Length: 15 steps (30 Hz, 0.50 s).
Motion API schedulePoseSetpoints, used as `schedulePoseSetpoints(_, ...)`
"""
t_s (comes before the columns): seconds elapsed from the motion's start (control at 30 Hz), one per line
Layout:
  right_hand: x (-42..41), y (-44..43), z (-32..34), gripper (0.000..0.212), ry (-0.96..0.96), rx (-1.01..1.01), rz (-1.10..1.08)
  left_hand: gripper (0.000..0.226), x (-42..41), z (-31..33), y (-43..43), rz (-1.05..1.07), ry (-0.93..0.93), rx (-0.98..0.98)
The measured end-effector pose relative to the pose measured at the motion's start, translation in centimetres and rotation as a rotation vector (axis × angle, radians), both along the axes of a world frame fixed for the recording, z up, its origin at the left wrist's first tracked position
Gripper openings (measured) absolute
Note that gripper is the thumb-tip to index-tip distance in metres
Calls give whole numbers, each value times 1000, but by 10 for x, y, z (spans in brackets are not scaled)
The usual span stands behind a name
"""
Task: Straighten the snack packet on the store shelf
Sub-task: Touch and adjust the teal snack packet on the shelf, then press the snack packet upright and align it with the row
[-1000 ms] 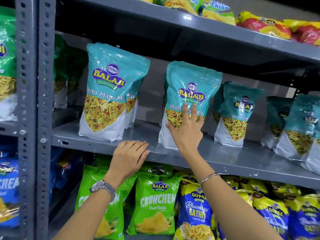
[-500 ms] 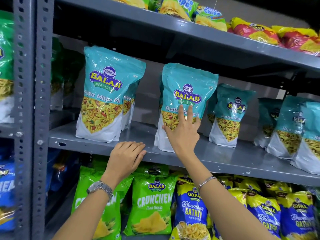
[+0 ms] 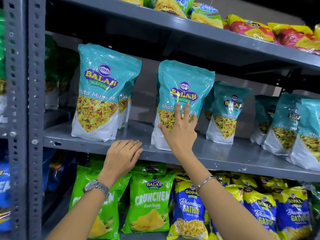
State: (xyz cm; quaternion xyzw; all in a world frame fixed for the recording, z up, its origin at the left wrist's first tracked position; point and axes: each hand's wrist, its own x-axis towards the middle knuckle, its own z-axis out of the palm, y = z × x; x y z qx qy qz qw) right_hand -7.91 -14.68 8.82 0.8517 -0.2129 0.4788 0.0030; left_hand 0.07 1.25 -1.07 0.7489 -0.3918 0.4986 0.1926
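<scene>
Packet (image 3: 185,87) now nearer upright, leftward tilt.

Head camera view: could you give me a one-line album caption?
Right hand pressed flat against a teal snack packet; left hand rests on the shelf edge.

Both arms reach up and forward, hands spread apart.

The left hand (image 3: 123,155) lies palm down with its fingers (image 3: 133,144) loosely curled together, knuckles upward, the wrist bent slightly back and the forearm rising from the lower left. The right hand (image 3: 180,134) is raised higher, palm pressed flat forward, its fingers (image 3: 186,111) straight and pointing up, two of them parted in a narrow V, the thumb angled out to the left. The right forearm stretches up from the lower right, nearly straight at the wrist. Neither hand closes around anything.
</scene>
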Motion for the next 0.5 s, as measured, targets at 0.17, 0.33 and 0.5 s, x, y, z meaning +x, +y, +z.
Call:
schedulePoseSetpoints(0.17, -23, -11, 2, 76, -135, -29, -33, 38, -3, -5, -4, -19, -24, -65)
schedulePoseSetpoints(0.33, -60, -64, 5, 64, -209, 27, -78, 34, -29, -15, -37, -168, -126, -109)
schedulePoseSetpoints(0.5, -92, -131, 1, 56, -175, 143, -160, 30, -78, -3, -111, -368, -123, -114)
